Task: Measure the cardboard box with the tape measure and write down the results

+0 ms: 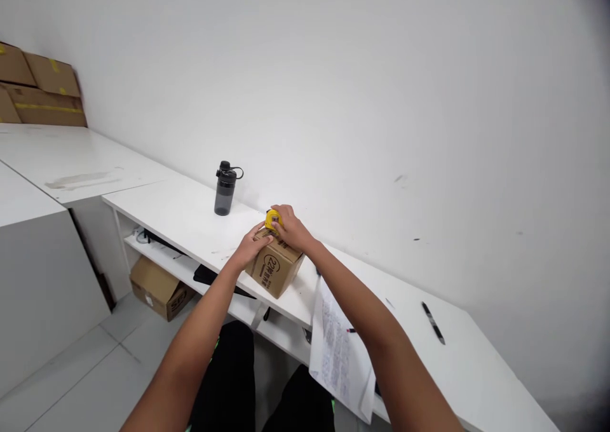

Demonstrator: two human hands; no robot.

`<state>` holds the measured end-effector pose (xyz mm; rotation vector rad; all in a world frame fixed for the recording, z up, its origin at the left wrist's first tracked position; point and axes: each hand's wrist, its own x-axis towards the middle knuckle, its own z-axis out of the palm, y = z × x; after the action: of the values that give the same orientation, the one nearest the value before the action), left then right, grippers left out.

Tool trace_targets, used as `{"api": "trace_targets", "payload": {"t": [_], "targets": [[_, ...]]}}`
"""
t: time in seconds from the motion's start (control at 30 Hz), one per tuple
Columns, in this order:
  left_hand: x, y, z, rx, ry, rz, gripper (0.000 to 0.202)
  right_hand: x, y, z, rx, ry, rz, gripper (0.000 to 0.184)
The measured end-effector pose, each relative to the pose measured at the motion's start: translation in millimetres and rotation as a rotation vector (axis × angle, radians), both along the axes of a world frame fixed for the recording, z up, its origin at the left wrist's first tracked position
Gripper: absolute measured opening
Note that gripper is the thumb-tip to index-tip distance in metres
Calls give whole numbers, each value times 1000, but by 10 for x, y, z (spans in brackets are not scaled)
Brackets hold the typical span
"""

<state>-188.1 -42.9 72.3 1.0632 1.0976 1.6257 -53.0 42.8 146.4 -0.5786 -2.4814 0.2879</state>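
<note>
A small printed cardboard box sits on the white desk, turned at an angle near its front edge. My right hand is closed around a yellow tape measure at the top far edge of the box. My left hand rests on the box's upper left side, its thumb on the top face and its fingers reaching toward the tape measure. Whether any blade is drawn out of the tape measure is hard to make out.
On the white desk, a dark water bottle stands behind the box. Handwritten paper sheets hang over the front edge, with a black pen farther right. An open carton lies below; stacked cartons stand far left.
</note>
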Motion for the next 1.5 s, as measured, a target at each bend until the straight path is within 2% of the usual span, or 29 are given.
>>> {"api": "trace_targets", "payload": {"t": [0.2, 0.37, 0.47, 0.57, 0.67, 0.83, 1.0, 1.13, 1.23, 1.33, 1.5], "targets": [[58, -43, 3, 5, -31, -23, 79, 10, -55, 20, -65, -53, -47, 44], [77, -5, -35, 29, -30, 24, 70, 50, -190, 105, -4, -155, -113, 43], [62, 26, -55, 14, 10, 50, 68, 173, -272, 143, 9, -175, -159, 44], [47, 46, -64, -4, 42, 81, 67, 417, -340, 152, -18, -184, -177, 43], [43, 52, -67, -16, 51, 90, 66, 776, -403, 124, -60, -153, -175, 42], [48, 54, -60, -28, 52, 69, 70, 1363, -515, -26, -140, -52, -209, 41], [47, 66, -45, -10, 52, 63, 73, 1603, -555, -206, -154, 35, -251, 43], [50, 73, -38, -6, 55, 70, 73, 1603, -525, -239, -126, 73, -254, 45], [51, 68, -35, -13, 55, 86, 71, 1499, -520, -215, -64, 93, -239, 44], [57, 55, -31, -5, 62, 98, 69, 1282, -516, -188, -3, 79, -230, 45], [75, 42, -23, -1, 92, 110, 66, 743, -406, -120, -18, 9, -269, 46]]}}
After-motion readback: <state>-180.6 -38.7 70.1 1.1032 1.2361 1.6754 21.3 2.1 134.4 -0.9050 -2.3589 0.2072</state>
